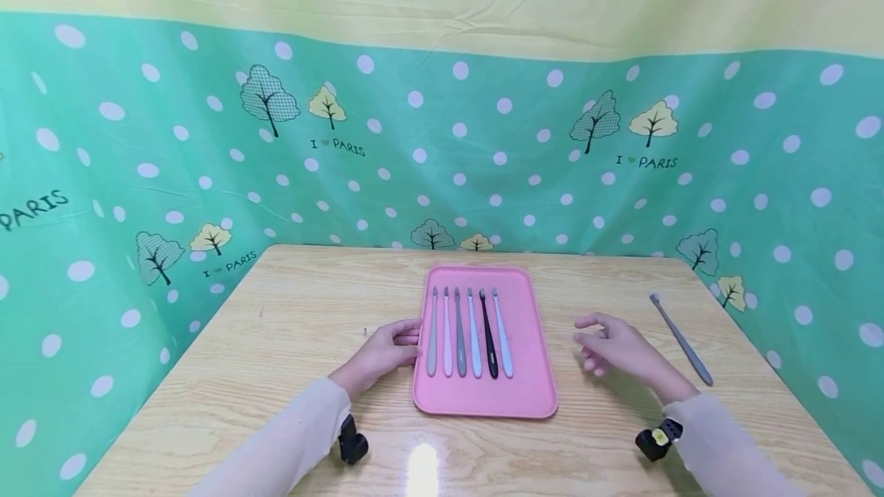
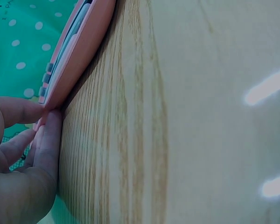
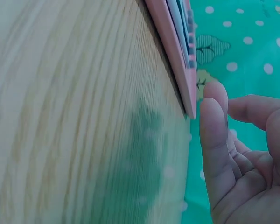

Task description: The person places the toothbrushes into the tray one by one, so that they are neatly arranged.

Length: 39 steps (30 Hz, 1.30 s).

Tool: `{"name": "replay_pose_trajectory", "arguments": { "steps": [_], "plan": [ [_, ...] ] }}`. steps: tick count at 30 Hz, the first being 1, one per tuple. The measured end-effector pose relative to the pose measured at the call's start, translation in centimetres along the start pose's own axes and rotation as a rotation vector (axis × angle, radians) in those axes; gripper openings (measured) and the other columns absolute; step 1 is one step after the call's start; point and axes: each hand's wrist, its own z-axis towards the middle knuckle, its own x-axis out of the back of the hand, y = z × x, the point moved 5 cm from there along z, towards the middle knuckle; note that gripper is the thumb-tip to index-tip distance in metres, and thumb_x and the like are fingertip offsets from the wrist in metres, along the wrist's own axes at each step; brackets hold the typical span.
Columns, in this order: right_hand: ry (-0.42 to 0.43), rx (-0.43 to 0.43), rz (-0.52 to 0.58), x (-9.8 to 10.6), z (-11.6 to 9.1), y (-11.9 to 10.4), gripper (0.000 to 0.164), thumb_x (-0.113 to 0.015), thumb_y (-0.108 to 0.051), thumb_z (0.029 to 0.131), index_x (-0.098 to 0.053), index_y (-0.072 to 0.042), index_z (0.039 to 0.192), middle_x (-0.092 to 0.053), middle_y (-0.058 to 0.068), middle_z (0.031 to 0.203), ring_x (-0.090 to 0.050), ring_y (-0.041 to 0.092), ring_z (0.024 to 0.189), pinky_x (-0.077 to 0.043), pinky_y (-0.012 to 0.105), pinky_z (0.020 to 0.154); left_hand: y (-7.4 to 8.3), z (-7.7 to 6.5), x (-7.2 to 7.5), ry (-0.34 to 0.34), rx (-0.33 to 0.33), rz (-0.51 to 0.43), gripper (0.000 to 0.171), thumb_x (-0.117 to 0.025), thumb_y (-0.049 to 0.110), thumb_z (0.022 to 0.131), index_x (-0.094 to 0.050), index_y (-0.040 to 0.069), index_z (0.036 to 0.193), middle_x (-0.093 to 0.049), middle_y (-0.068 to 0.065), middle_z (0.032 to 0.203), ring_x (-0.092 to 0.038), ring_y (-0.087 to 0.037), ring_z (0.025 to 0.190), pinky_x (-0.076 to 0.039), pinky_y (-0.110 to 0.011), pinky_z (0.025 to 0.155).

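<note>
A pink tray (image 1: 483, 399) lies on the table, bearing several toothbrushes side by side, heads toward the back. Among them are a black toothbrush (image 1: 489, 337), a pink toothbrush (image 1: 446, 336) and pale blue and grey ones. My left hand (image 1: 387, 349) pinches the tray's left rim, thumb on the edge and fingers along its outer wall in the left wrist view. To the right of the tray, my right hand (image 1: 621, 350) hovers over the table with fingers loosely bent and nothing held. Just beyond it lies a separate grey toothbrush (image 1: 682, 340).
The wooden table (image 1: 311, 290) carries everything here. Behind it and at both sides hangs a green polka-dot cloth (image 1: 456, 152) with tree prints. Each wrist wears a small black camera, such as the left one (image 1: 353, 442).
</note>
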Motion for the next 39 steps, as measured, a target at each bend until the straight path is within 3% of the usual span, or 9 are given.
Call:
{"name": "replay_pose_trajectory", "arguments": {
  "steps": [12,27,34,39],
  "plan": [
    [0.038,-0.014,-0.023,3.1,-1.2,1.8,0.045,-0.057,-0.020,0.102,-0.048,0.011,0.134,-0.065,0.013,0.082,-0.064,0.022,0.069,-0.062,0.034,0.059,0.3,-0.2,-0.2,-0.005,-0.001,0.005,0.059,-0.064,-0.004,0.092,-0.043,-0.004,0.148,-0.055,-0.020,0.132,-0.057,-0.032,0.119,-0.059,-0.031,0.090],
    [0.077,-0.045,-0.021,7.3,-3.0,3.9,0.054,-0.050,-0.029,0.107,-0.039,0.013,0.140,-0.063,0.012,0.087,-0.063,0.020,0.071,-0.063,0.034,0.062,0.0,-0.1,-0.2,-0.011,-0.005,0.019,0.060,-0.066,-0.003,0.093,-0.042,-0.003,0.149,-0.054,-0.019,0.133,-0.058,-0.030,0.118,-0.060,-0.031,0.089],
    [0.124,-0.086,-0.028,9.4,-3.5,5.9,0.057,-0.050,-0.033,0.107,-0.041,0.014,0.138,-0.064,0.014,0.094,-0.065,0.021,0.075,-0.063,0.032,0.064,0.0,0.0,-0.1,-0.009,-0.002,0.028,0.061,-0.066,-0.002,0.093,-0.042,-0.003,0.149,-0.055,-0.018,0.132,-0.059,-0.029,0.117,-0.060,-0.031,0.089],
    [0.131,-0.114,-0.016,10.5,-3.7,7.2,0.056,-0.047,-0.031,0.107,-0.039,0.015,0.139,-0.062,0.010,0.089,-0.061,0.016,0.069,-0.059,0.029,0.058,0.0,-0.1,0.0,-0.005,-0.002,0.036,0.061,-0.066,-0.002,0.093,-0.042,-0.002,0.149,-0.055,-0.018,0.132,-0.059,-0.029,0.117,-0.060,-0.031,0.089]
  ]
}}
